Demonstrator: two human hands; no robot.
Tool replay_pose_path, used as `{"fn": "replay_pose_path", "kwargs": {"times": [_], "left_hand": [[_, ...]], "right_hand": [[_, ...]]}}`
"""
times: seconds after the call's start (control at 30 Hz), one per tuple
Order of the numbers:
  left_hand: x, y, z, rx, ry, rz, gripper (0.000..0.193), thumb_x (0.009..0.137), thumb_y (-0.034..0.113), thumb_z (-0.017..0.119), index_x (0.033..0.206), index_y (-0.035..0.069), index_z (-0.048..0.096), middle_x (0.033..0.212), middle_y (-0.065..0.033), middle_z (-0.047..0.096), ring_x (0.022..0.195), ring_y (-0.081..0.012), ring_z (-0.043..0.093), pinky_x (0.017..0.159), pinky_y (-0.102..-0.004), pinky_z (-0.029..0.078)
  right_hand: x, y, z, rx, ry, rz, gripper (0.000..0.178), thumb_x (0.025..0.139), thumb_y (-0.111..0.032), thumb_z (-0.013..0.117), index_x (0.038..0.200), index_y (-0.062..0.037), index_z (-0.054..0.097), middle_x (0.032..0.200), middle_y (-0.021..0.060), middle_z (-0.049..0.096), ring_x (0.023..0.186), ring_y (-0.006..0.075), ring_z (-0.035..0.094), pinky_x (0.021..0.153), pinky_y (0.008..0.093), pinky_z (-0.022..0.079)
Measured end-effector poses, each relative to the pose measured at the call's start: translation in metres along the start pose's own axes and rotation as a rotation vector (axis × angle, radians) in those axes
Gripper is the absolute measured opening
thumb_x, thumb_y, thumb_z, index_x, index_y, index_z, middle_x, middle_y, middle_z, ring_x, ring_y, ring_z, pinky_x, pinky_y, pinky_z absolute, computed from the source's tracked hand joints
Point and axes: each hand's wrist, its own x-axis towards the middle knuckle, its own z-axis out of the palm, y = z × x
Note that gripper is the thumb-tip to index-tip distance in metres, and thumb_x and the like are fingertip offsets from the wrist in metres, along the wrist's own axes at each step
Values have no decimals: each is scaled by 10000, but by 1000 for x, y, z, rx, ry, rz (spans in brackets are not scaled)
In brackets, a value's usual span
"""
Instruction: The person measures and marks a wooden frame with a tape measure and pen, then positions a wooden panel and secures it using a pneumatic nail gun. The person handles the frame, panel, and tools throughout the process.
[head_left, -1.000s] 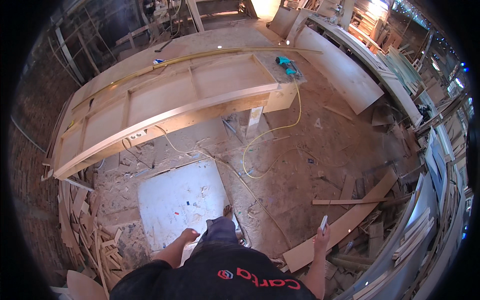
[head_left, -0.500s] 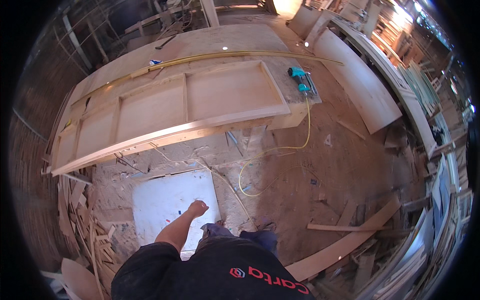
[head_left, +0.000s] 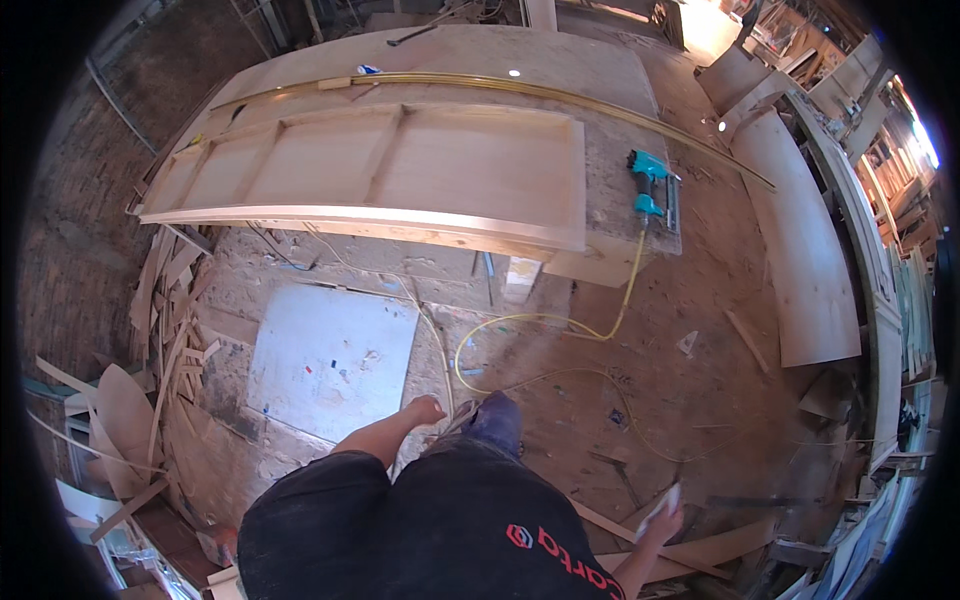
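My left hand [head_left: 427, 410] hangs in front of my body, fingers curled in, and no object shows in it. Low at the right, my right hand [head_left: 671, 524] is closed round a small white thing [head_left: 662, 500], blurred, so I cannot tell its kind. Ahead stands a workbench [head_left: 600, 80] bearing a long, shallow wooden frame panel [head_left: 490, 160] with crosspieces. At the bench's right end lies a teal nail gun [head_left: 648, 182], its yellow air hose [head_left: 632, 280] running down to the floor. Neither hand touches the bench.
A white board [head_left: 330, 350] lies on the floor at the left, beside piled wood offcuts [head_left: 165, 330]. Yellow strips [head_left: 450, 80] cross the bench. A large plywood sheet [head_left: 805, 240] stands at the right. Loose boards [head_left: 700, 550] lie near my right hand.
My view has turned right and my body has moved along, so the bench sits differently in the picture. My right hand, hidden before, now shows with the white thing. My left hand stays curled.
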Motion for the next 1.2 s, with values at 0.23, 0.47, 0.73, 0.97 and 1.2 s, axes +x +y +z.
{"fn": "replay_pose_path", "kwargs": {"times": [0.23, 0.47, 0.73, 0.97, 1.2], "left_hand": [[35, 105, -16, -147, 94, 17, 381, 874, 426, 662, 856, 65, 780, 1011, -205, 757, 1002, -413, 711, 905, -514, 561], [99, 207, -65, -383, 626, -101, 321, 891, 323, 645, 830, 27, 751, 875, -207, 746, 840, -415, 720, 755, -505, 557], [132, 338, -164, -1147, 1228, -407, 521, 903, 432, 703, 1152, -26, 697, 931, -186, 734, 876, -310, 716, 815, -432, 540], [163, 432, -204, -1602, 1159, -468, 1172, 874, 609, 765, 1614, -81, 175, 1503, -264, 486, 1316, -319, 568, 1060, -417, 472], [179, 447, -216, -1736, 1274, -389, 696, 969, 392, 732, 1423, -52, 447, 1282, -132, 656, 1143, -204, 632, 985, -371, 498]], "right_hand": [[139, -257, -8, 908, -104, -101, 417, 1046, -192, 630, 1425, -24, 581, 718, -39, 475, 568, 52, 412, 612, 227, 450], [187, -333, 63, 983, -620, -146, 426, 1035, -160, 627, 1429, -11, 569, 747, -17, 597, 534, 32, 466, 640, 245, 550], [259, -428, 181, 480, -1127, -606, 448, 1006, -152, 657, 1413, 22, 590, 1072, 66, 701, 817, 80, 620, 764, 248, 548], [318, -482, 295, 317, -1502, -963, 384, 1011, -109, 652, 1358, 51, 618, 1228, 128, 703, 1106, 150, 640, 962, 301, 500], [338, -487, 334, 416, -1640, -1046, 402, 1020, -184, 671, 1353, 38, 629, 1102, 154, 747, 971, 137, 682, 846, 303, 544]]}}
